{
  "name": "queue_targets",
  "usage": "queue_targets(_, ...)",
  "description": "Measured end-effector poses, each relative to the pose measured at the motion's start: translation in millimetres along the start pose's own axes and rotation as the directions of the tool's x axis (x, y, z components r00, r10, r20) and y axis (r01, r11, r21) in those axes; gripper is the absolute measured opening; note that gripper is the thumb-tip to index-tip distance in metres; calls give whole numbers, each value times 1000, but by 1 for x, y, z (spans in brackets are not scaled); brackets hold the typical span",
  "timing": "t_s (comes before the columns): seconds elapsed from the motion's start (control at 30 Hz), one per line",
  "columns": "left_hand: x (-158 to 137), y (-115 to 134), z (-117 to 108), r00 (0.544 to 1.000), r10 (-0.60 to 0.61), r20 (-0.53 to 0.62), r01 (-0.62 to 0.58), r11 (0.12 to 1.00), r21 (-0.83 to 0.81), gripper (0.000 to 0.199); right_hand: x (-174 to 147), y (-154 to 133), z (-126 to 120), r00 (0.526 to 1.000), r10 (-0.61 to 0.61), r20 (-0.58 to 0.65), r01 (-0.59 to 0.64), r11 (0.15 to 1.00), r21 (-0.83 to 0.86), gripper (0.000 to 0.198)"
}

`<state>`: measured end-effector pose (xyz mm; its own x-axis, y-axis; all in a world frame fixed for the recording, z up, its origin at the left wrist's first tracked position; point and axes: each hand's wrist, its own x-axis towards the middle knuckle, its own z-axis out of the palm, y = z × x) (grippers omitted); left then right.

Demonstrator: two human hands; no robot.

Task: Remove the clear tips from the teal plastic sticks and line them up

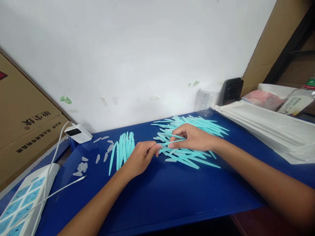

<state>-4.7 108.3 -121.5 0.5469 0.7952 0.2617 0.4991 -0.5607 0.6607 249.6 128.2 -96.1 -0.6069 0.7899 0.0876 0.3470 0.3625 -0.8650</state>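
My left hand (145,155) is closed, its thumb and forefinger pinching one end of a slim turquoise eyebrow razor (165,144). The other end of that razor lies in the fingers of my right hand (190,136). A second turquoise stick also shows between the right fingers. Beneath and around the right hand spreads a loose pile of turquoise razors (192,159), many with pale tips. To the left of my left hand, several more lie side by side in a neat group (125,146). Small clear blade caps (81,167) are scattered farther left on the blue table.
At the left are a white device with a dark screen (78,132), a power strip (24,200), a white cable (61,187) and a cardboard box (29,121). A clear jar (208,101) stands by the wall. White paper sheets or bags (268,131) and a bottle (299,100) are right.
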Motion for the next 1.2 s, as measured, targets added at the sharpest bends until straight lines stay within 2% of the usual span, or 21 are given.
queue_targets(0.1, 1, -6, 0, 995, -90, -48, 87, 994, -71, 50, 0, 2, -5, 997, -27, -71, 21, 996, -81, 46)
queue_targets(0.17, 1, -15, -4, 977, -174, -122, 152, 974, -171, 51, 1, 6, -12, 983, -48, -175, 14, 981, -192, 51)
queue_targets(0.23, 2, -24, -9, 949, -250, -194, 185, 936, -300, 52, 1, 13, -19, 948, -79, -307, -37, 935, -353, 53)
queue_targets(0.3, 4, -30, -13, 928, -305, -216, 193, 886, -422, 52, 2, 20, -26, 914, -105, -393, -115, 859, -498, 53)
queue_targets(0.43, 7, -27, -13, 906, -398, -140, 219, 727, -651, 54, 0, 28, -35, 913, -86, -398, -206, 746, -633, 43)
queue_targets(0.57, 8, -20, -11, 868, -489, -89, 210, 524, -826, 55, -1, 29, -37, 867, -97, -489, -329, 627, -706, 32)
queue_targets(0.63, 8, -20, -12, 850, -520, -82, 188, 445, -876, 54, -1, 27, -34, 863, -89, -498, -326, 655, -682, 32)
queue_targets(0.7, 8, -21, -14, 835, -546, -63, 173, 369, -913, 53, 1, 23, -26, 893, -59, -447, -267, 729, -630, 34)
queue_targets(0.83, 8, -22, -16, 813, -582, -25, 153, 255, -955, 49, 2, 13, -1, 974, -47, -223, -59, 893, -447, 35)
queue_targets(0.97, 9, -24, -18, 786, -617, -37, 108, 196, -975, 43, 1, 2, 23, 994, -106, -11, 99, 954, -281, 40)
queue_targets(1.07, 10, -25, -20, 756, -651, -62, 69, 173, -983, 41, 0, -5, 36, 994, -111, 13, 112, 978, -176, 39)
queue_targets(1.2, 11, -19, -17, 729, -683, -42, 53, 118, -992, 40, 2, -11, 58, 1000, -13, -24, 11, 996, -83, 35)
